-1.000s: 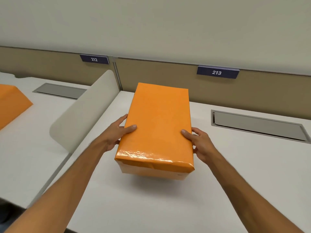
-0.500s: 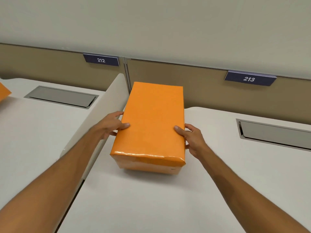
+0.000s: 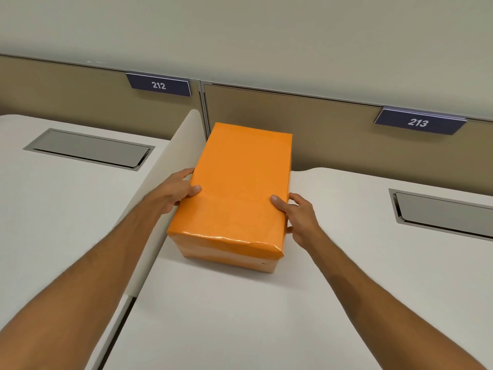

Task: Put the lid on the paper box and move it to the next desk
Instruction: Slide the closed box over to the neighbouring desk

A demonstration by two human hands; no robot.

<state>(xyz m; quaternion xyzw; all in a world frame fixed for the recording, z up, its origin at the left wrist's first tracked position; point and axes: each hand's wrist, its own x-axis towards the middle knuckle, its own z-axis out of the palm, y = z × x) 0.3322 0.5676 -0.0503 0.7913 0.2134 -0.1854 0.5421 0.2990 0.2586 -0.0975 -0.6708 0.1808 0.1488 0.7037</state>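
An orange paper box (image 3: 237, 188) with its lid on sits lengthwise in the middle of the view, over the left part of the white desk under sign 213. Whether it rests on the desk or hangs just above it, I cannot tell. My left hand (image 3: 173, 190) grips its left side, thumb on the lid. My right hand (image 3: 298, 217) grips its right side, thumb on the lid too. The box stands close beside the low white divider (image 3: 165, 166).
The divider separates the left desk (image 3: 53, 204) under sign 212 (image 3: 159, 85) from the right desk (image 3: 360, 263) under sign 213 (image 3: 418, 122). Each desk has a grey cable hatch (image 3: 90, 149) near the tan back panel; the right hatch (image 3: 442, 212) lies beyond my right hand.
The view has swung right, so the signs and hatches have shifted right and the other orange thing at far left has gone out of view. Both hands keep hold of the box beside the divider.
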